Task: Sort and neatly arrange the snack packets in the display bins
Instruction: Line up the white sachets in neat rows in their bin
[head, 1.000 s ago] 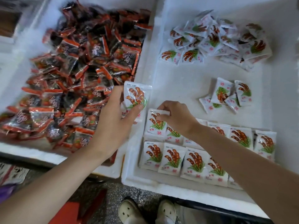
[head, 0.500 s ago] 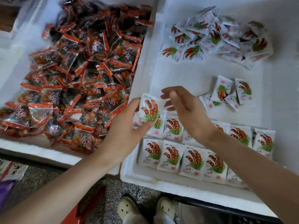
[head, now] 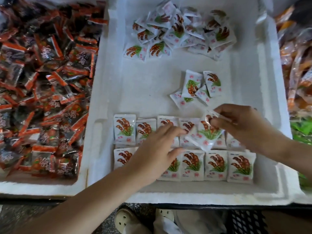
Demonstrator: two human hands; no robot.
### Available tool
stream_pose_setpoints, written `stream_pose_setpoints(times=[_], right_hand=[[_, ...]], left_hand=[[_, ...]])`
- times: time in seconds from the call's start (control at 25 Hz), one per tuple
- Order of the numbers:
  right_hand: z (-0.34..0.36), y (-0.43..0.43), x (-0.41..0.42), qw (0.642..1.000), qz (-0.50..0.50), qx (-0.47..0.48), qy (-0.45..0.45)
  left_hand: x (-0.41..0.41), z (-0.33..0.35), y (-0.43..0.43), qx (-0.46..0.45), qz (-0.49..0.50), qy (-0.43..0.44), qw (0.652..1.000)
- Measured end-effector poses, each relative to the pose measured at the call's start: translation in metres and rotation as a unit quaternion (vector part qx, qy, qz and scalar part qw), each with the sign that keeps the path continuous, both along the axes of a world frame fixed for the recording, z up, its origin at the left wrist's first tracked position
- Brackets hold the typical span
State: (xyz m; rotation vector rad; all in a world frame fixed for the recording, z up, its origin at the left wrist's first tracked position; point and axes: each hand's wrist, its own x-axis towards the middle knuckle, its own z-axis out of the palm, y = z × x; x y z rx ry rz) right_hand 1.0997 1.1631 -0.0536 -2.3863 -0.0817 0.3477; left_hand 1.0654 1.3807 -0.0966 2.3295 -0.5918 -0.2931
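My right hand point(head: 244, 125) pinches one white packet point(head: 205, 133) by its far end, above the laid rows point(head: 216, 166) at the near right of the foam bin point(head: 101, 149). Its long axis slants from far-right to near-left. My left hand point(head: 155, 149) lies flat on the rows, fingers straight. Half a second ago my left hand held that packet, further left.

Packet rows point(head: 217, 164) lie before loose packets point(head: 195, 88) in bin point(head: 143, 81).

left hand point(head: 152, 156) — fingers point(head: 168, 131) flat, palm down | right hand point(head: 244, 125) — fingers pinching
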Motion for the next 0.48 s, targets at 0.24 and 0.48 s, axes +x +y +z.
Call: stream_pose_setpoints(times=[0.24,0.48], right_hand=[[-0.024,-0.027,-0.032,0.984,0.115,-0.119,0.071],[-0.045,-0.031,-0.045,0.984,0.138,-0.104,0.045]], left_hand=[[-0.012,-0.032,-0.031,0.083,-0.104,-0.04,0.99],[-0.013,-0.047,-0.035,0.122,-0.11,-0.084,0.983]])
